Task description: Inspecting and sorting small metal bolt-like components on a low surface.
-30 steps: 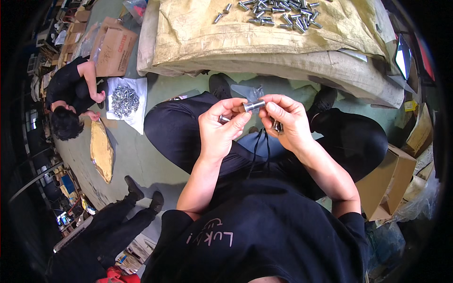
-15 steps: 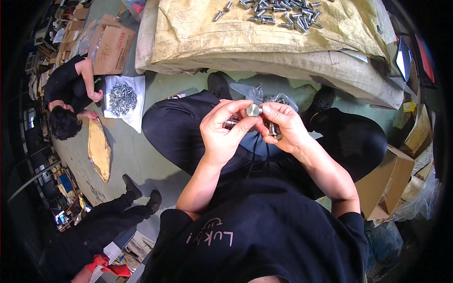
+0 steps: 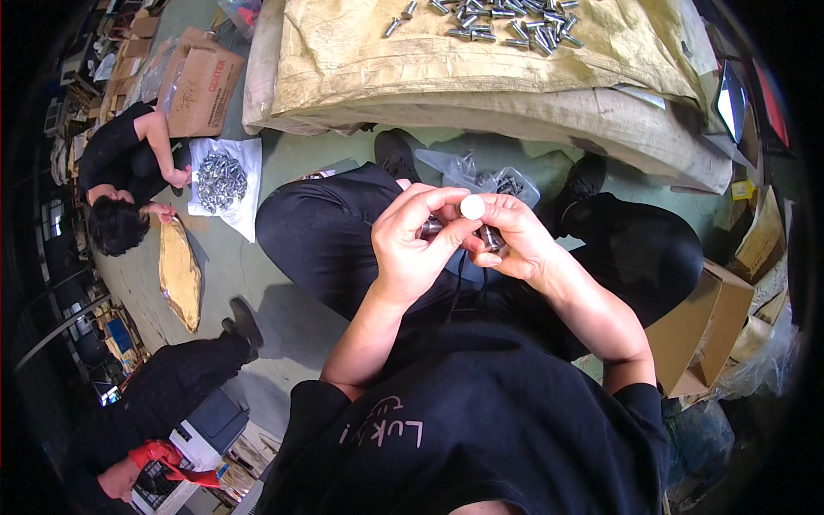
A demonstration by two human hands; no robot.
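Over my lap my two hands meet, with a metal pin's round, flat head (image 3: pixel 472 206) shining between their fingertips. My left hand (image 3: pixel 403 249) is closed, pinching this pin, and another steel pin (image 3: pixel 431 227) shows inside its curled fingers. My right hand (image 3: pixel 525 240) is closed too; its thumb and index finger touch the same head, and further pins (image 3: pixel 491 239) are tucked under the palm. The shaft of the pinched pin is hidden. Beyond my hands, between my feet, stands a clear plastic bin (image 3: pixel 534 190) with metal pieces in it.
A cloth-covered table (image 3: pixel 360 69) ahead bears a pile of steel pins (image 3: pixel 541 26). At left a crouching person (image 3: pixel 120 172) is beside a white sheet (image 3: pixel 249 193) heaped with metal parts. Cardboard boxes (image 3: pixel 202 86) stand behind; an open box (image 3: pixel 699 330) is at my right.
The pinched pin's head has tilted and now catches bright light; my hands have shifted slightly right. At lower left another person has moved, and a grey-topped box shows beside them.
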